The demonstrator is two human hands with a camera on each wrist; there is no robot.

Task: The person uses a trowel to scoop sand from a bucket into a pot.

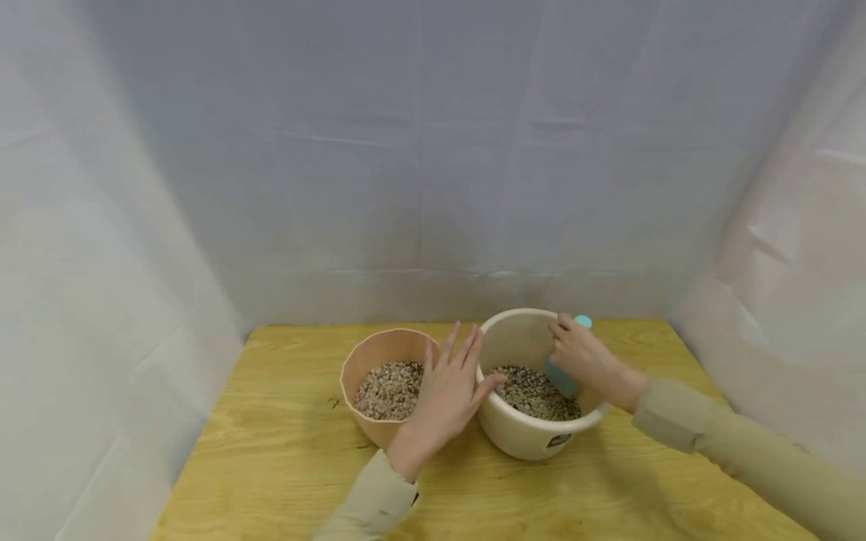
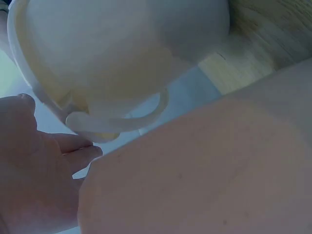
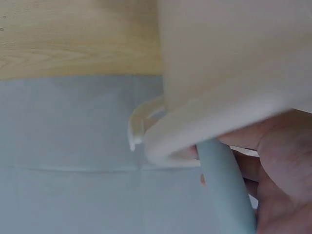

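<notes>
My left hand [image 1: 448, 398]: flat, fingers straight, steadying the cream bowl [image 1: 524, 439] beside the pink bowl [image 1: 379, 357]. My right hand [image 1: 583, 359]: grasping the teal scoop [image 1: 560, 378], sunk in cream bowl's beans [image 1: 531, 394]. Advice: scoop shallow, lift level.

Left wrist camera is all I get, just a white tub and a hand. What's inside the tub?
Observer: Small speckled grains fill the bottom of the white tub.
Operator: Is anything else in there?
Observer: A teal scoop, held by the right hand, dips into the grains.
Operator: What's my pink blur?
Observer: The pink tub, also holding grains; the left hand lies flat between both tubs.
</notes>
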